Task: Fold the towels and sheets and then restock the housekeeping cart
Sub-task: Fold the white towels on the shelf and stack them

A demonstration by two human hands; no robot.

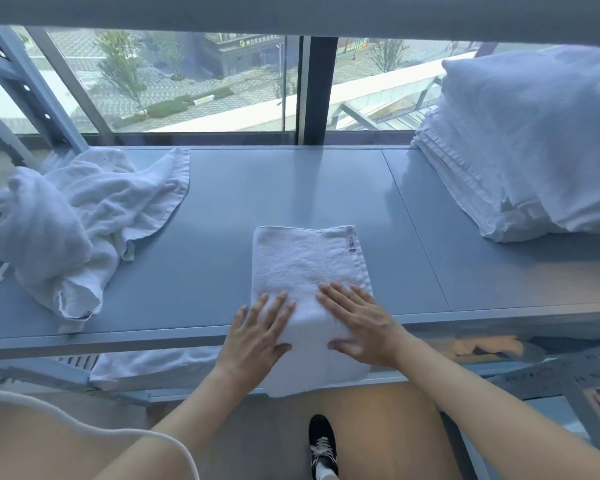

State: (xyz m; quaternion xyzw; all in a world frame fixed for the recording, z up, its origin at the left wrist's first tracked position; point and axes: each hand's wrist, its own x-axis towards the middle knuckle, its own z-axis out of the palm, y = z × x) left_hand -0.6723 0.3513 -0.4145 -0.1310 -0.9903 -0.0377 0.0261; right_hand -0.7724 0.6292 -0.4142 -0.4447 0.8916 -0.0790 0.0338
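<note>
Fingers (274,306) of both hands flat, spread, pressing folded towel (309,268) at tabletop (239,188) near edge; long axis running away toward window

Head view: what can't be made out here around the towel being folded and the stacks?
- Folded towel: near end hangs over the table edge; its layers are hidden under both hands.
- Towel label: print too small.
- Stack of folded towels: cut off by the right edge.
- Lower shelf: hidden by the tabletop.

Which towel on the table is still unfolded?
The crumpled towel at the table's left end. The center towel under both hands is folded flat; the right-hand stack is folded.
</note>
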